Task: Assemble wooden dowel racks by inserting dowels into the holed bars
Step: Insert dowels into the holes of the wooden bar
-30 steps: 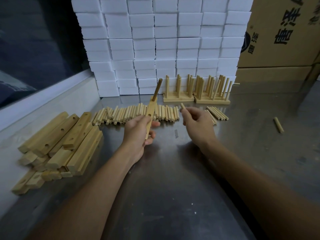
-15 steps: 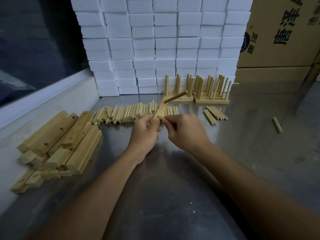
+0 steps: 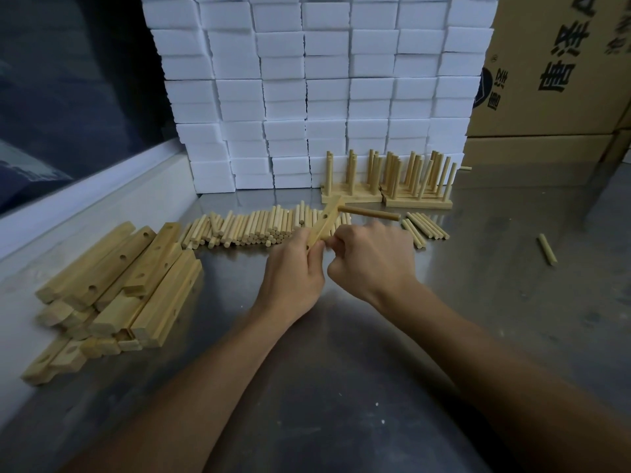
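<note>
Flat holed wooden bar [image 3: 323, 222] in left hand's [image 3: 293, 268] fingers; round dowel [image 3: 330, 237] in right hand's [image 3: 370, 259].

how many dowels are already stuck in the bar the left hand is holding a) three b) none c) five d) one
d, the bar gripped by the left hand has a single dowel sticking out sideways near its far end, and the hole further down it shows empty.

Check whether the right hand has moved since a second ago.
Yes. The right hand has come left and nearer, away from the short dowel row, and now meets the left hand at the holed bar.
</note>
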